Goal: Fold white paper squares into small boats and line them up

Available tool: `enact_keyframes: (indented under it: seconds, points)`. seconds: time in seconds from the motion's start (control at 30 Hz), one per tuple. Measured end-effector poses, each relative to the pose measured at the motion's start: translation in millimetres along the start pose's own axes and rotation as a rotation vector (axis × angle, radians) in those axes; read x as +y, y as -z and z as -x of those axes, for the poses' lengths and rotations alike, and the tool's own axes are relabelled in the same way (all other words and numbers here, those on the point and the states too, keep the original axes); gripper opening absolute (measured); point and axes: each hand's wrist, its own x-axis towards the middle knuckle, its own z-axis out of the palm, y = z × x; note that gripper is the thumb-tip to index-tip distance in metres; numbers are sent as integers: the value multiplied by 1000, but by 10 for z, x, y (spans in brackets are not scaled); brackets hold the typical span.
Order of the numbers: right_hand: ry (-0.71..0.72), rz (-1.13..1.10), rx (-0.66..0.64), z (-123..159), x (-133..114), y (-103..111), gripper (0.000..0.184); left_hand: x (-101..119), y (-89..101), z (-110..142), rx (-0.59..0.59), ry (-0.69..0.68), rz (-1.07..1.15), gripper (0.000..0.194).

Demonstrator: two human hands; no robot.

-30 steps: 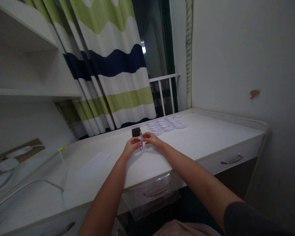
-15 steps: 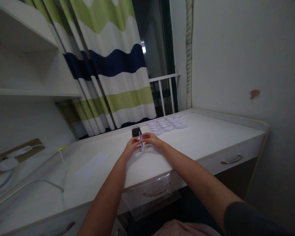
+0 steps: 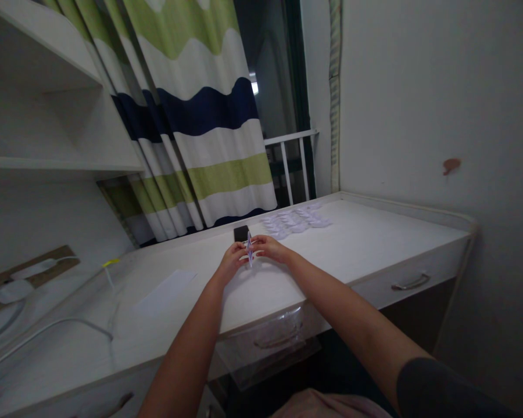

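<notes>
My left hand (image 3: 232, 260) and my right hand (image 3: 268, 247) meet over the white desk (image 3: 366, 244), fingers pinched on a small pale folded paper piece (image 3: 249, 251) held upright between them. Just behind the paper lies a black phone (image 3: 241, 233). Further back to the right sits a cluster of several pale folded paper pieces (image 3: 295, 221).
A flat white sheet (image 3: 164, 291) lies to the left on the desk. A white cable (image 3: 47, 328) and a wall socket plate (image 3: 28, 276) are at far left. Shelves, a striped curtain (image 3: 200, 116) and a window stand behind. Drawers with handles (image 3: 411, 283) are below.
The hands stay in place; the small paper piece has tilted and shifted slightly between the fingers.
</notes>
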Motion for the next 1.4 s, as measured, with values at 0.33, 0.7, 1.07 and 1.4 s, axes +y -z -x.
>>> enact_keyframes:
  seconds: [0.33, 0.7, 1.07, 1.4]
  points:
    - [-21, -119, -74, 32, -46, -48, 31, -21, 18, -21, 4, -2, 71, 20]
    - [-34, -127, -67, 25, -50, -47, 28, -12, 10, -31, -23, -12, 105, 18]
    - [-48, -46, -48, 33, -34, -15, 25, 10, -18, 19, -6, 15, 16, 22]
    - [-48, 30, -74, 28, -7, -9, 27, -51, -8, -17, 95, -6, -123, 26]
